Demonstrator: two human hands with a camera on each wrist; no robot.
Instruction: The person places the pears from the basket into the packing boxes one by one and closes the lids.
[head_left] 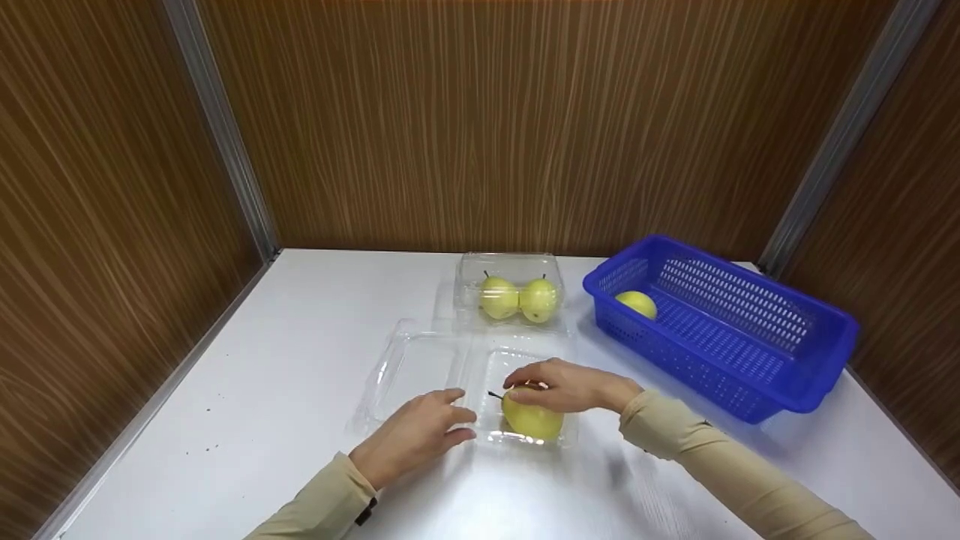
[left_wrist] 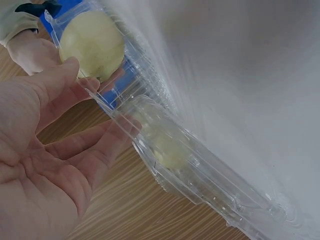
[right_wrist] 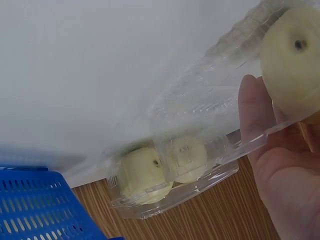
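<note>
A yellow-green pear [head_left: 534,421] with a dark stem sits near the front of the right half of an opened clear plastic clamshell box [head_left: 491,367]. My right hand [head_left: 559,386] grips this pear from above, its fingers and thumb curled about the fruit. The pear [right_wrist: 292,62] also shows beside those fingers in the right wrist view. My left hand [head_left: 420,433] is at the front of the box near its middle fold, fingers loosely spread and holding nothing. In the left wrist view, the left fingertips [left_wrist: 127,125] are right at the box's clear edge.
Behind stands a closed clear clamshell box [head_left: 510,262] with two pears [head_left: 499,298] in view. At the right, a blue perforated basket [head_left: 720,375] holds one pear [head_left: 637,303]. The white table [head_left: 262,360] is bounded by wood-grain panels [head_left: 480,127].
</note>
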